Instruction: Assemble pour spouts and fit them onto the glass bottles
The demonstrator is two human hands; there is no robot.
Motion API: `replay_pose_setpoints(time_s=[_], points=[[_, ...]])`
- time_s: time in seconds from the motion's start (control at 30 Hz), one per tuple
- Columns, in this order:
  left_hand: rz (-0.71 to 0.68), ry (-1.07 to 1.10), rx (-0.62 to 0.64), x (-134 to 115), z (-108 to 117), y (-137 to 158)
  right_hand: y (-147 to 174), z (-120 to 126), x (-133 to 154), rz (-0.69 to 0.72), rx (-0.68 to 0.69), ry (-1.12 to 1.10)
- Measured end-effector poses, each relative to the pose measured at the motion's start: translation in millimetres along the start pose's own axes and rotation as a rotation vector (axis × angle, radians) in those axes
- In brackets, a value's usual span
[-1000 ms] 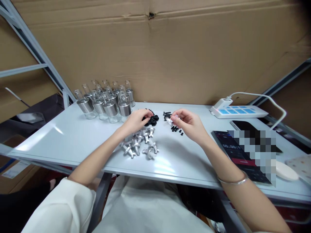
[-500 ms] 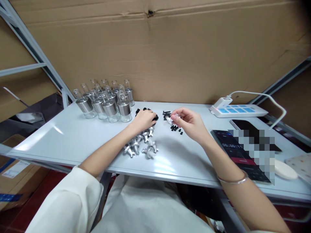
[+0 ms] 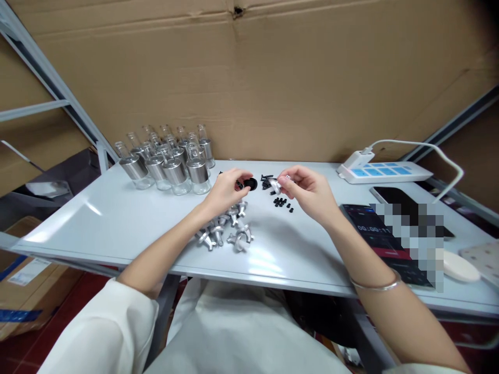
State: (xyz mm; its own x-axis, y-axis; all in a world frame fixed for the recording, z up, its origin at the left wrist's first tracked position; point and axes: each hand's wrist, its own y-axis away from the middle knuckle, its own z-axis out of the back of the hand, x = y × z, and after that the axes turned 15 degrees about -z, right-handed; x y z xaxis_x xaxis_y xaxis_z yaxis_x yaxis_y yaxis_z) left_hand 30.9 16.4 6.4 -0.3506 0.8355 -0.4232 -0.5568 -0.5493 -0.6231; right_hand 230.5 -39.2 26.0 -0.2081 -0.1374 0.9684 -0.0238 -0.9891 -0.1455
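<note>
My left hand [image 3: 228,189] is closed on a round black cap [image 3: 251,184], pinched between thumb and fingers just above the table. Behind and under that hand lie more black parts, mostly hidden by it. In my right hand [image 3: 307,189] a shiny silver metal fitting [image 3: 275,186] is held at the fingertips, facing the cap with a gap between them. Below my left hand lies a pile of silver metal fittings [image 3: 218,234], with a few more fittings [image 3: 241,238] beside it. Small black plugs [image 3: 279,202] and black screw-like pieces [image 3: 266,178] are scattered near my right hand.
Several glass bottles with metal bands [image 3: 177,174] stand at the back left. A white power strip [image 3: 390,172] with a plugged-in charger is at the back right. Two phones, one showing a timer [image 3: 370,228], and a white round object [image 3: 460,266] lie on the right.
My left hand has lifted from the black parts with a round black cap in its fingers. The fitting in my right hand has turned and shifted slightly right.
</note>
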Motion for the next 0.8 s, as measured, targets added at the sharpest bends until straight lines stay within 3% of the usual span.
replay_pose_setpoints(time_s=[0.13,0.23,0.6,0.8], points=[[-0.04,0.193,-0.186,-6,4,18,-1,-1,-2,-0.043,0.008,-0.055],[-0.082,0.276,-0.257,-9,2,26,0,-3,-3,-0.077,0.054,-0.091],[-0.292,0.226,-0.228,-14,-3,33,3,-7,-1,-0.098,0.18,-0.077],[-0.293,0.247,-0.235,-15,-4,33,3,-9,-4,-0.097,0.226,-0.05]])
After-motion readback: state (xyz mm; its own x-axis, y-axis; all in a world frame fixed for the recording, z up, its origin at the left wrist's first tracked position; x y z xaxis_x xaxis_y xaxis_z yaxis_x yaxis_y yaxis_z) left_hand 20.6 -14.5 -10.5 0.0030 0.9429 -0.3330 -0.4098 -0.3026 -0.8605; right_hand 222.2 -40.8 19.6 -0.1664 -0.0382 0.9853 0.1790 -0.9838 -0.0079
